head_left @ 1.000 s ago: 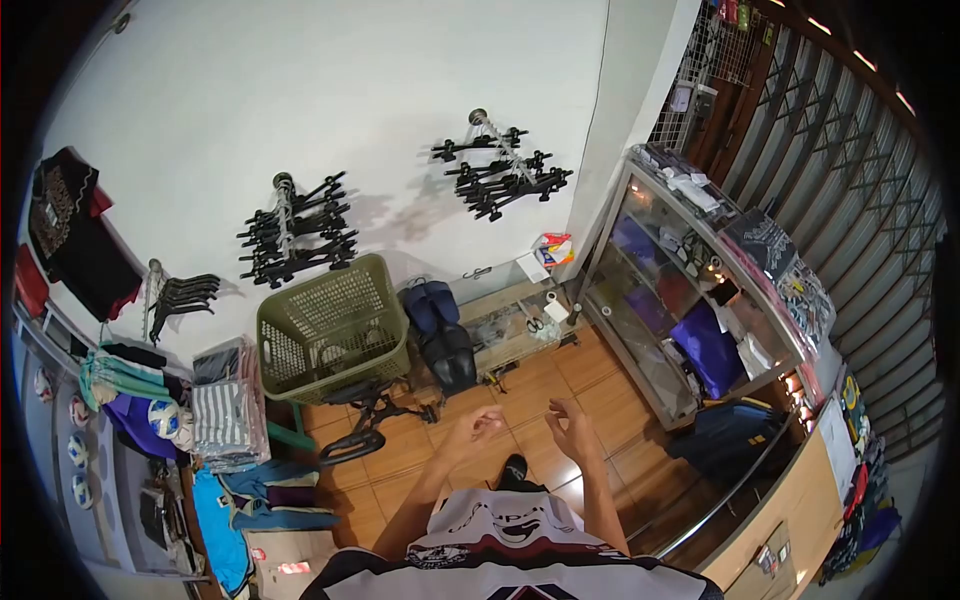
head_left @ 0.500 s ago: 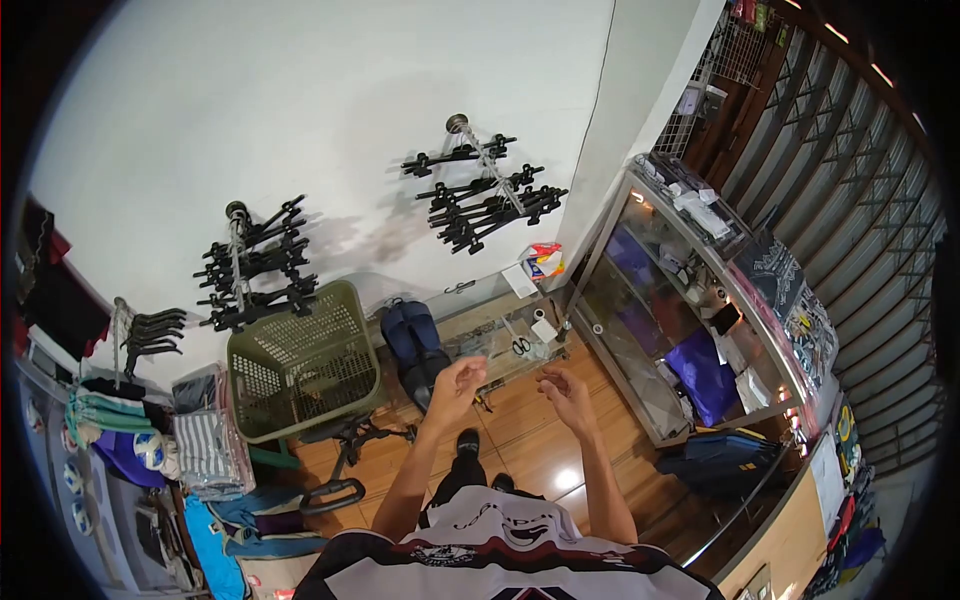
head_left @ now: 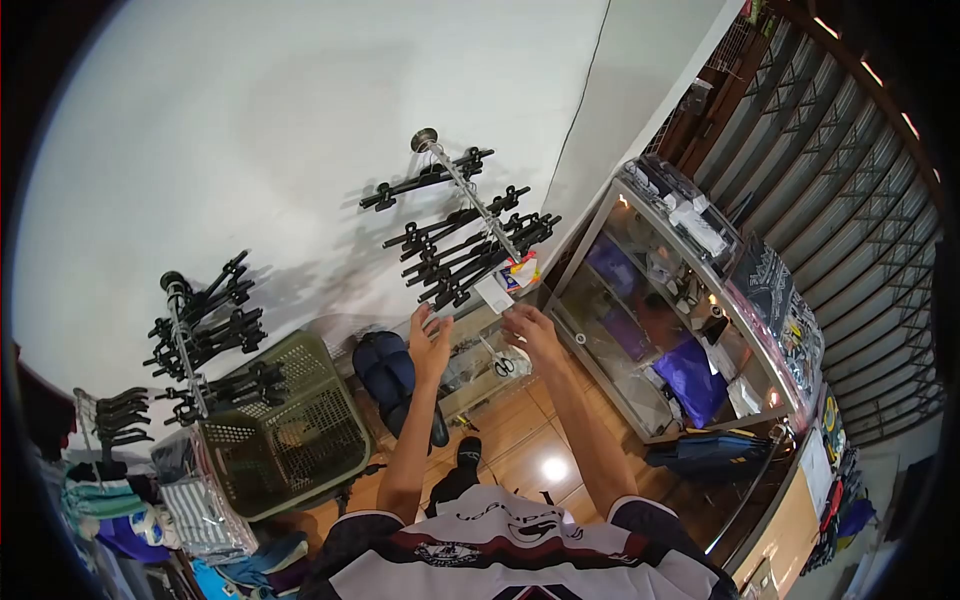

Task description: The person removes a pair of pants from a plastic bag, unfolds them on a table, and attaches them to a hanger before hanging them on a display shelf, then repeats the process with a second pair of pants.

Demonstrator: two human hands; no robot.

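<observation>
My left hand (head_left: 430, 345) is raised in front of me with its fingers apart and nothing in it. Just beyond its fingertips, a wall-mounted rod (head_left: 460, 185) carries rows of black clip hangers (head_left: 450, 250). My right hand (head_left: 535, 335) is also empty, its fingers loosely bent and spread. Nearest to it in view are a white card-like item (head_left: 494, 294) and a colourful packet (head_left: 519, 272). Below lies a pair of scissors (head_left: 504, 368) on a low glass-topped surface (head_left: 462, 375). I cannot see either hand touching anything.
At the left stand a green plastic basket (head_left: 335, 415) and a second rod of hangers (head_left: 205, 335). Dark blue padded items (head_left: 383, 368) lie beside the basket. A glass display case (head_left: 590, 385) bounds the right side, with a metal shutter (head_left: 850, 200) behind.
Both hands have moved forward and up, towards the hangers on the wall. The view has shifted, so the hanger rods appear further left and lower. Nothing has been taken hold of.
</observation>
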